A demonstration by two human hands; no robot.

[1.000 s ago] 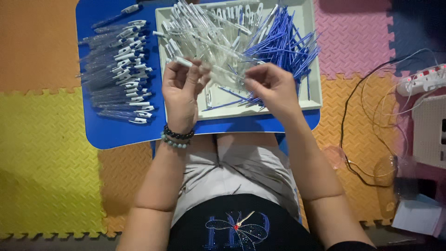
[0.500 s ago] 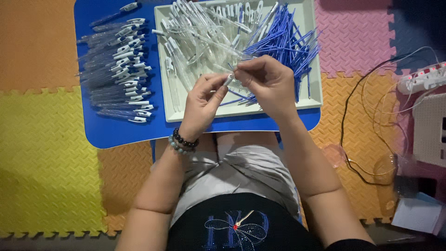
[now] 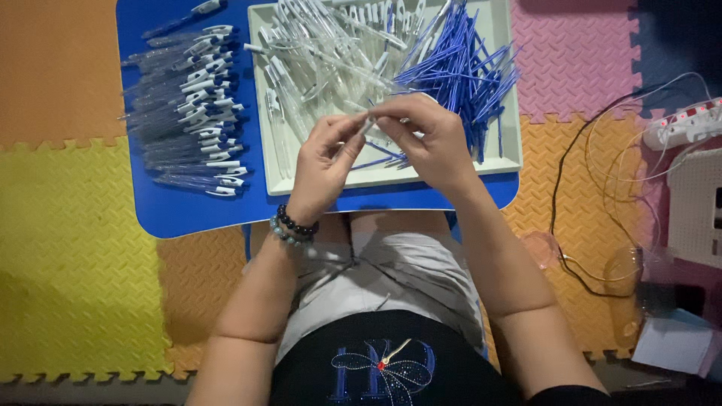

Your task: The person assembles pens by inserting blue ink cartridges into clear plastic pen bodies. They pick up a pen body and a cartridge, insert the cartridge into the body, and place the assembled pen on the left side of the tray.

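Your fingertips meet right over the front edge of the tray: your left hand [image 3: 323,162] and right hand [image 3: 425,139] are both pinched on the same clear plastic pen barrel [image 3: 366,126], thumb and forefinger closed tight on each end, so only a short bit of it shows between them. It's held just above the shallow white rectangular tray [image 3: 505,162], not resting on anything.

Under your hands the tray's got a heap of clear plastic pen barrels [image 3: 323,53] on its left half and a pile of thin blue ink refills [image 3: 459,68] on the right, a few refills poking out below your right palm.

A dark beaded bracelet [image 3: 293,225] sits on your left wrist.

Left of the tray, on the blue tabletop [image 3: 195,214], there's a row of assembled pens with white clips [image 3: 188,113], well apart from your hands.
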